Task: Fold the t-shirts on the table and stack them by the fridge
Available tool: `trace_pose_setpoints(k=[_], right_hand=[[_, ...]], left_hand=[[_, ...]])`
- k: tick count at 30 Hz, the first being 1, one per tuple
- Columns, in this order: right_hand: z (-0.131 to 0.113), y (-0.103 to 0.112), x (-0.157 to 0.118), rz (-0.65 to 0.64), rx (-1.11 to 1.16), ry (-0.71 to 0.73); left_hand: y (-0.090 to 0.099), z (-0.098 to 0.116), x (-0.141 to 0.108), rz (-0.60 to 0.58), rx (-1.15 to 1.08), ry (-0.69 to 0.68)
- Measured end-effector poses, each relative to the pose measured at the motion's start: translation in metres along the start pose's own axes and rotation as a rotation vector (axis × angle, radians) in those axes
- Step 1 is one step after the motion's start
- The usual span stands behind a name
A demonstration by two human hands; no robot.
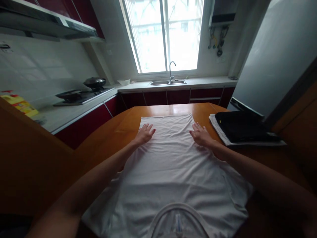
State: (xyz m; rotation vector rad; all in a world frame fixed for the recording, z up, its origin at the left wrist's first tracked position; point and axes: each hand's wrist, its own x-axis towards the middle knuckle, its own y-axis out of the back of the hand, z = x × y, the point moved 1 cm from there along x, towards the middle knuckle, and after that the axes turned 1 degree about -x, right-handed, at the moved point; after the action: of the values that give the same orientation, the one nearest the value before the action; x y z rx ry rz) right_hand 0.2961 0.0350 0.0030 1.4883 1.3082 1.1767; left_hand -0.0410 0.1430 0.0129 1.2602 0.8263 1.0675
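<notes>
A white T-shirt (170,165) lies spread on the wooden table, its neckline toward me and its hem at the far side. Light wrinkles run across the cloth. My left hand (145,134) rests flat on the shirt's left edge near the hem, fingers spread. On the opposite edge, at about the same height, my right hand (200,134) presses flat with its fingers apart. Neither hand grips the fabric. A small label shows inside the collar (178,222).
Folded black and white clothes (244,127) are stacked on the right of the wooden table (111,129). Beyond are a sink (159,83), a counter with a stove (84,97) and pans, and a grey refrigerator (277,59). A yellow bottle (19,104) stands at far left.
</notes>
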Motion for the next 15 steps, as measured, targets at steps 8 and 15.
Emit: trace_pose_setpoints(k=[8,15], right_hand=[[0.007,-0.015,0.047,-0.133,-0.017,-0.156],[0.006,-0.013,0.117,-0.006,0.043,-0.118]], left_hand=[[-0.011,-0.022,0.035,-0.04,0.044,0.107],[-0.009,-0.028,0.098,0.015,-0.003,0.139]])
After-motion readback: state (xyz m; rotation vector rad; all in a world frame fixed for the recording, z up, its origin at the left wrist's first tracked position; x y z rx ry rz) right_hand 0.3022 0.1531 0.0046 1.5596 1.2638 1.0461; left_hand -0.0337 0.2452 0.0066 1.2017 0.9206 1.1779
